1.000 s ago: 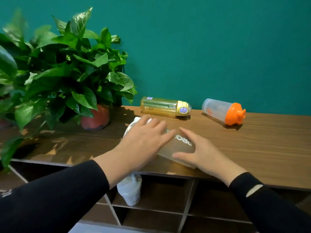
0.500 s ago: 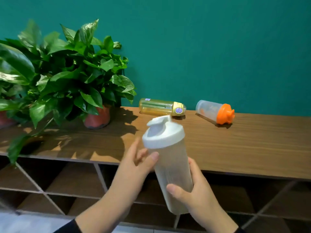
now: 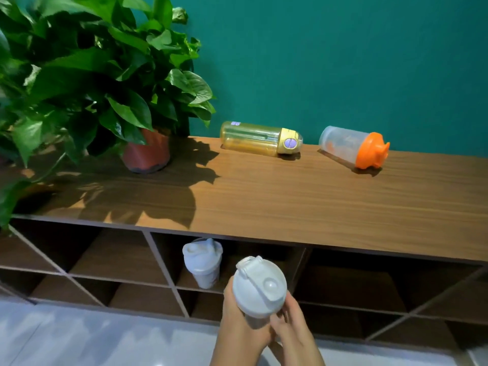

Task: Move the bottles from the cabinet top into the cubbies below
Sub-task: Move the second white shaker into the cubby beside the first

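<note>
A white-lidded shaker bottle [image 3: 260,287] is upright in front of the cubbies, below the cabinet top's front edge. My left hand [image 3: 237,328] and my right hand [image 3: 295,331] both wrap its lower body, which they mostly hide. A second white shaker bottle [image 3: 202,262] stands upright inside the upper middle cubby. On the wooden cabinet top [image 3: 290,202], near the wall, a yellow bottle [image 3: 260,138] lies on its side. To its right lies a clear shaker with an orange lid [image 3: 353,146].
A large potted plant in a red pot [image 3: 146,154] stands at the left of the cabinet top, its leaves overhanging the left end. Dark cubbies with slanted dividers [image 3: 158,262] run below. A pale floor [image 3: 105,339] lies in front.
The white-lidded shaker lay on the cabinet top under both hands; it was lifted upright and has come down and toward me, in front of the cubbies.
</note>
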